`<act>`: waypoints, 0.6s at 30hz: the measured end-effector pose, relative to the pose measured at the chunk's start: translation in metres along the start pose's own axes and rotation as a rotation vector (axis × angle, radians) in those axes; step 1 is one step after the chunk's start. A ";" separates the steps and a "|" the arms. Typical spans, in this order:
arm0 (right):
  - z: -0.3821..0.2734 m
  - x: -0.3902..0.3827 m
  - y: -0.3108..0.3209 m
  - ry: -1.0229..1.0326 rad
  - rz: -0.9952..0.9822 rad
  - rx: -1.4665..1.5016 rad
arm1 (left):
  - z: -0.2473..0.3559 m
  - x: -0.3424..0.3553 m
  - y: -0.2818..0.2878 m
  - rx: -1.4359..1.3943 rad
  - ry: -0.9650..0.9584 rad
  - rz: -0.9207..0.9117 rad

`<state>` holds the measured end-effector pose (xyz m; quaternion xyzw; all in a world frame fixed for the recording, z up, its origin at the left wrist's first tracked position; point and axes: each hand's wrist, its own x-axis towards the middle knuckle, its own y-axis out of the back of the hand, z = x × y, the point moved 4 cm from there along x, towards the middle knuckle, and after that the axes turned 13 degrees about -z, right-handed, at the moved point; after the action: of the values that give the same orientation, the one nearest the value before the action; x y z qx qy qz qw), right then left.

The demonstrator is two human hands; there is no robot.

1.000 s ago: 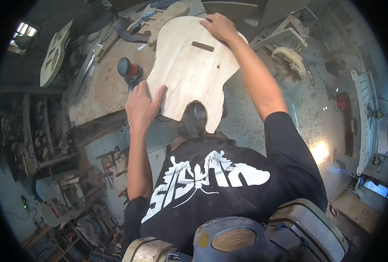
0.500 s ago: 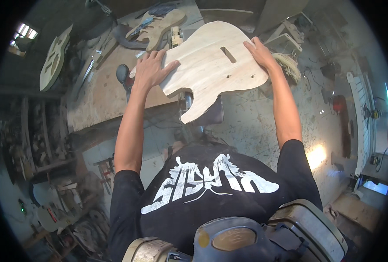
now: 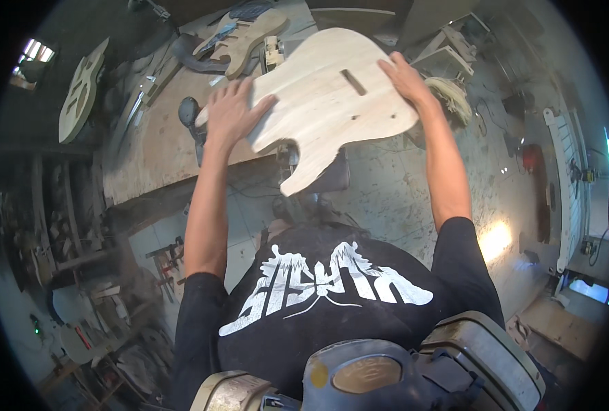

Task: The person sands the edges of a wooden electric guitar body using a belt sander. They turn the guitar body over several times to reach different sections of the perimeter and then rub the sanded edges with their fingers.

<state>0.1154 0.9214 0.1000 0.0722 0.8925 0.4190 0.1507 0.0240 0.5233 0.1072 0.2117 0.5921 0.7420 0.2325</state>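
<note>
A pale, unfinished wooden guitar body [image 3: 318, 89] is held out in front of me, one curved horn pointing down toward my chest. It has a narrow slot and two small holes in its face. My left hand [image 3: 232, 109] grips its left end, fingers resting on top and thumb apart. On the far right edge, my right hand [image 3: 406, 81] holds the rounded end, fingertips over the face and the rest partly hidden. Just behind the body, a metal machine part [image 3: 272, 55] shows at the bench; the body hides where the two meet.
Another routed guitar body [image 3: 256, 38] lies on the wooden bench [image 3: 140, 164] at the back. One more guitar body [image 3: 82, 92] hangs at the far left. A dark rounded knob [image 3: 188, 109] stands by my left hand. Wooden offcuts [image 3: 448, 51] are piled at the back right.
The view has shifted slightly. The guitar body and both hands keep nearly the same place, with my left hand a touch further left and lower.
</note>
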 end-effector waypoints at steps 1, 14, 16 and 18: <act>0.016 -0.002 0.009 0.008 -0.002 -0.006 | 0.012 0.012 -0.002 0.009 -0.080 0.053; 0.052 -0.002 0.036 -0.013 0.031 -0.021 | 0.043 0.045 -0.010 -0.045 -0.067 -0.033; 0.041 -0.001 0.030 -0.014 0.018 -0.027 | 0.035 0.039 -0.008 -0.022 -0.054 -0.029; 0.032 0.002 0.022 -0.022 0.019 -0.045 | 0.025 0.033 -0.004 0.007 -0.038 -0.019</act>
<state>0.1242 0.9595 0.0970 0.0819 0.8804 0.4395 0.1581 0.0129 0.5627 0.1098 0.2210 0.5920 0.7336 0.2501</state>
